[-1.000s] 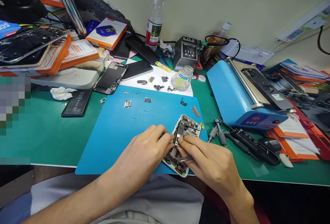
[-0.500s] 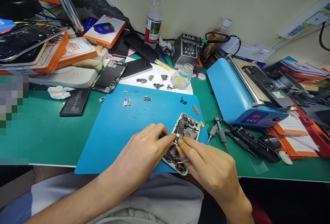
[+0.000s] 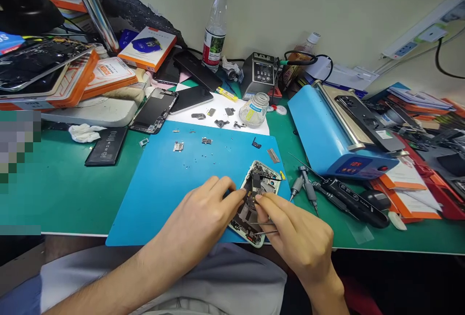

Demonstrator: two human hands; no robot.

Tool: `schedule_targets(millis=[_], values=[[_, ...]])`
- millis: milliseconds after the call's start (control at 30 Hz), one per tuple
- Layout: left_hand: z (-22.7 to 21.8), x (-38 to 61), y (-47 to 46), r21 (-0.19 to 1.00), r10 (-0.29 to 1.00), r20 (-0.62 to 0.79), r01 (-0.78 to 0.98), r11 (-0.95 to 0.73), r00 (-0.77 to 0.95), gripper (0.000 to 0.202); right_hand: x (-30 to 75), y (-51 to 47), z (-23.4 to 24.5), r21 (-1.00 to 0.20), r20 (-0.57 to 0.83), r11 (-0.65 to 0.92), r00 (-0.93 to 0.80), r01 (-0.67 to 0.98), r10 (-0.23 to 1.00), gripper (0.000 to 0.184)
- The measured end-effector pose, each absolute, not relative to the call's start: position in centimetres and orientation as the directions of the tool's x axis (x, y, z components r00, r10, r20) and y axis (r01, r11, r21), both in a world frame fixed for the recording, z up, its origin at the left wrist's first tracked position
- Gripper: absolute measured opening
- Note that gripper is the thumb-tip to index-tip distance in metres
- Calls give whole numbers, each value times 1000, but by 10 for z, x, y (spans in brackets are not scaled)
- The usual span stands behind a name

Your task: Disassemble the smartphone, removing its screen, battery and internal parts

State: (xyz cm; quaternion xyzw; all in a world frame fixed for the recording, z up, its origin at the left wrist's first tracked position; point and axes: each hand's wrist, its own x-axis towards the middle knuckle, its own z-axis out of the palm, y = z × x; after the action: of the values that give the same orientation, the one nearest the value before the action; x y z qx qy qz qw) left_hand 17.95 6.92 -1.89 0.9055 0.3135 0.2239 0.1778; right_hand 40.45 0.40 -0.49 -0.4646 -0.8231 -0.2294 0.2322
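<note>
An opened phone housing (image 3: 273,166) with a pale green frame lies tilted at the right front of the blue mat, its inner parts exposed. My left hand (image 3: 207,206) grips it at its left edge, index finger and thumb reaching over the side. Between thumb and index finger, my right hand (image 3: 300,230) pinches the lower end of a narrow dark circuit board (image 3: 256,183), raised over the housing. Metal tweezers (image 3: 264,232) are tucked in the same hand, tips pointing left across the housing's lower part. The fingers hide part of the board and the left edge.
Small metal parts and screws (image 3: 178,146) are spread over the blue mat (image 3: 145,199). A glass jar (image 3: 254,110) stands behind on white paper. To the right lie screwdrivers (image 3: 310,191), a black pen-like tool (image 3: 358,203) and a blue heating machine (image 3: 312,136). A battery (image 3: 107,145) lies left.
The circuit board in my right hand has shifted slightly right and swung away from the housing's left side. The tweezers' tips now show apart. My left hand has barely moved.
</note>
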Motion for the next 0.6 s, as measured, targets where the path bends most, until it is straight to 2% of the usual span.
schedule_targets(millis=[133, 367, 600], values=[[-19, 180, 71, 471, 647, 279, 486, -736, 710, 24, 405, 3, -5, 151, 587, 426, -427, 892, 688, 23], [-17, 180, 73, 482, 657, 249, 498, -721, 711, 27, 405, 4, -5, 137, 582, 453, -442, 881, 682, 26], [-18, 179, 72, 497, 658, 251, 489, -717, 710, 27, 403, 5, -5, 107, 589, 457, -427, 883, 687, 22]])
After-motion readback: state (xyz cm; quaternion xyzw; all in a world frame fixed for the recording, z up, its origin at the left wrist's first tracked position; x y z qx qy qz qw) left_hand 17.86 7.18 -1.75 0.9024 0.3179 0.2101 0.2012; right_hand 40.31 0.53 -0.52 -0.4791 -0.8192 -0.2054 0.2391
